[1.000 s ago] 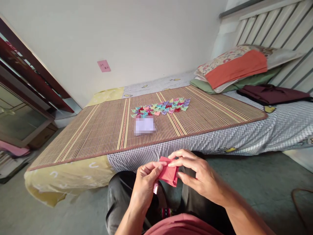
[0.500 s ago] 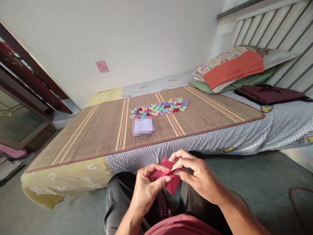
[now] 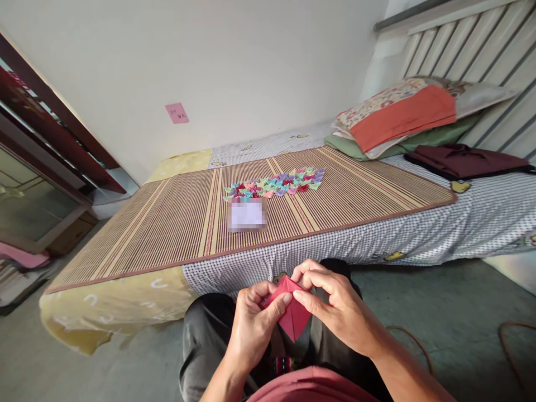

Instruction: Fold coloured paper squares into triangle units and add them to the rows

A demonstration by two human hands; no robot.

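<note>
Between both hands, above my lap, is a red sheet of folded paper [image 3: 293,318] with a diamond outline and a crease down its middle. My left hand [image 3: 256,318] pinches its left side, thumb on the front face. My right hand [image 3: 329,296] grips the upper right edge between thumb and fingers; some fingertips are hidden behind the paper. Beyond the hands, on the bed mat, lie rows of small colourful folded paper pieces [image 3: 276,183]. Just in front of those rows is a blurred white rectangular item [image 3: 247,215].
A striped woven mat [image 3: 167,234] covers much of the bed. Pillows [image 3: 402,120] and a folded maroon cloth [image 3: 464,159] lie at the right end. A pink note [image 3: 177,113] is on the wall. A brown cord [image 3: 419,340] runs over the floor at right.
The upper part of the red paper, raised and partly open before, now lies flatter as a diamond. Both thumbs have shifted onto its front face.
</note>
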